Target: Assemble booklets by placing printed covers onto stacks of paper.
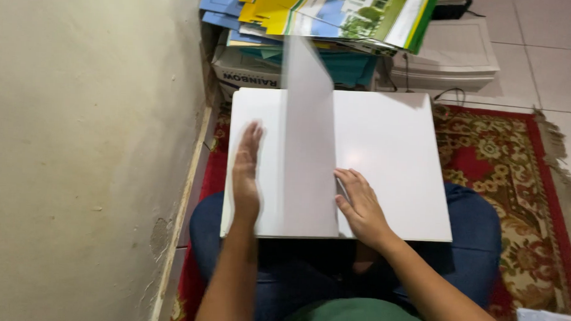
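Book [386, 164], large and white, lies open on lap at frame centre. One page [308, 148] stands mid-turn, blurred: thin, floppy, best taken by its edge. Left hand [247, 178] flat, fingers together, on left page; right hand [360, 204] spread, pressing near the gutter.

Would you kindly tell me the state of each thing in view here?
Large white paper sheets: lying flat across the lap, one sheet raised mid-turn, blurred.
Left hand: flat on the left side of the white sheets, fingers extended.
Right hand: pressing down beside the raised sheet.
Stack of coloured folders: piled unevenly against the wall.
Red patterned rug: spread flat on the floor.
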